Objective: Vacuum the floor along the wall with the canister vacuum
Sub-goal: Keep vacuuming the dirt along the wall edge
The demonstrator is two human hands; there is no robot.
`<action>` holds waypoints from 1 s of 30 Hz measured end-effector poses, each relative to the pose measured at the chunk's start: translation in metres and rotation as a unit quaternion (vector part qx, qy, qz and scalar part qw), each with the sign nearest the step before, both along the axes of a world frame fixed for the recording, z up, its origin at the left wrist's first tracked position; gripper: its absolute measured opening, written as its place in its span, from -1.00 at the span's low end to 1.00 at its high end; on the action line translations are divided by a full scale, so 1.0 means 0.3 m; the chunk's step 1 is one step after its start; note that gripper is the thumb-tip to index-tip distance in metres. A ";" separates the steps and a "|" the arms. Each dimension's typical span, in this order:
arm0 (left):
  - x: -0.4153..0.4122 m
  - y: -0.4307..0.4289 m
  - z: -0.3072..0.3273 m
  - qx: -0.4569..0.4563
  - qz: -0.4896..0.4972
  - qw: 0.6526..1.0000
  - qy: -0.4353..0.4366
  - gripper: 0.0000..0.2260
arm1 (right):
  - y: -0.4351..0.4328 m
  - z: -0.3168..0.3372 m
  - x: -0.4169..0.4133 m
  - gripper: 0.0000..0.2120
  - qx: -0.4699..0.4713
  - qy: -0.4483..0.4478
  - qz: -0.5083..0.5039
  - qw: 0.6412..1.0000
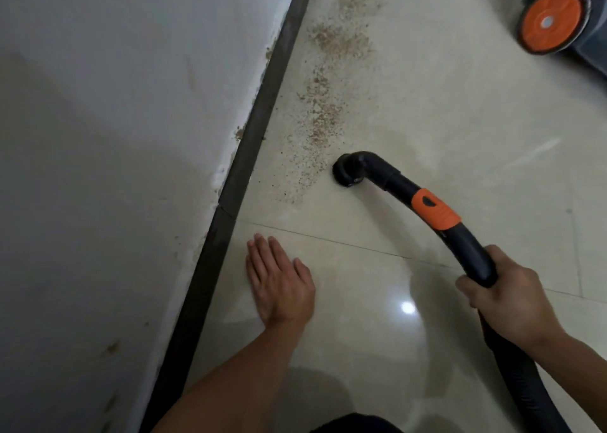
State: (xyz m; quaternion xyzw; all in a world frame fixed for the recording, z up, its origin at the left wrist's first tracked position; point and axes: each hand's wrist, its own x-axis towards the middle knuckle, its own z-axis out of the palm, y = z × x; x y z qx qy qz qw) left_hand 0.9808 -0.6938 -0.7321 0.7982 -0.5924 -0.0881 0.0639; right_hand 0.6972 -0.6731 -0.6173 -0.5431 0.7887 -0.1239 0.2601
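My right hand [507,296] grips the black curved vacuum handle [473,252], which has an orange band [435,209]. Its round nozzle [348,173] rests mouth-down on the cream tile floor [427,104], at the near end of a trail of brown grit [323,104] that runs along the wall. My left hand [279,281] lies flat on the tiles, palm down and fingers together, beside the dark baseboard [259,120]. The ribbed black hose [522,383] runs from my right hand down to the lower right edge.
A white wall [115,137] fills the left side, with scuffs and crumbs at its base. The canister vacuum's orange wheel [551,22] and grey body sit at the top right corner. A light glares off the tiles near my right hand.
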 end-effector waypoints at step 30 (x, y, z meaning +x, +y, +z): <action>0.000 0.002 0.001 0.010 0.008 1.000 -0.016 -0.44 | -0.278 -0.083 0.287 -0.79 -0.014 -0.065 0.107 0.992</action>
